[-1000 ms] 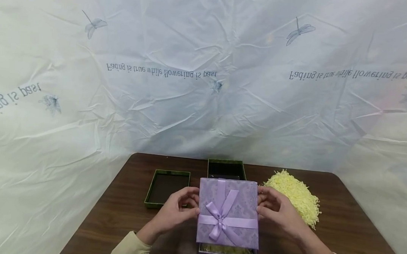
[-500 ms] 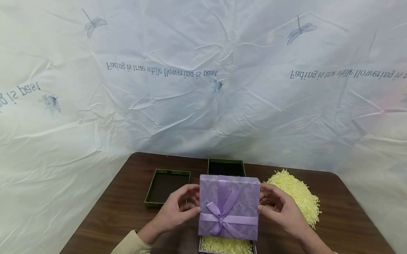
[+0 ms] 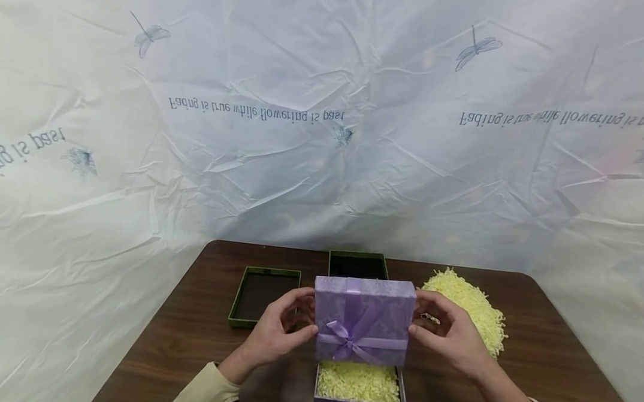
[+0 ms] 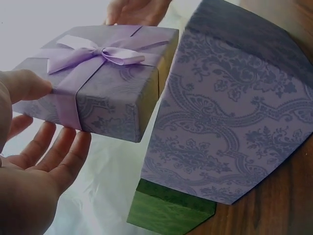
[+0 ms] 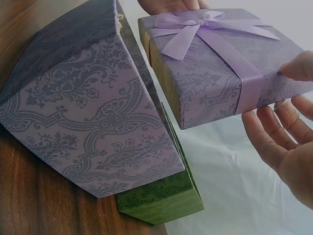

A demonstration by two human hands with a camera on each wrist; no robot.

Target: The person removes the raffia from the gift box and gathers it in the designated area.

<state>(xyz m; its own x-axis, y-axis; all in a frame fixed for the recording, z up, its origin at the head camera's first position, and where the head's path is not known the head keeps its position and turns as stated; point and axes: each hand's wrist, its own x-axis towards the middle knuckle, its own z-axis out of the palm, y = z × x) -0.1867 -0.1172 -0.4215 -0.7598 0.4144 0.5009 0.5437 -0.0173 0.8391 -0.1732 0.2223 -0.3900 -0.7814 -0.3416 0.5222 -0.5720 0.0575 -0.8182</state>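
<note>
Between both hands hangs a purple patterned box lid [image 3: 362, 323] with a lilac ribbon bow [image 3: 350, 342]. My left hand [image 3: 281, 331] grips its left side, thumb on the top face and fingers along the edge, as the left wrist view shows. On the opposite side my right hand [image 3: 448, 335] holds it the same way, seen also in the right wrist view. The lid is tilted, its far edge raised, above the matching purple box [image 5: 98, 117]. Pale yellow shredded paper [image 3: 359, 384] fills that box up near its rim.
At the back left lies a shallow green-rimmed lid [image 3: 265, 324]. A green box [image 3: 358, 255] with a dark inside stands behind the purple lid, partly hidden. A heap of yellow shredded paper [image 3: 470, 312] sits at the right on the brown table [image 3: 186, 351].
The purple lid has tilted up further, its near edge drawing away from the box, so more of the shredded paper inside shows. Both hands keep their hold and have shifted only slightly.
</note>
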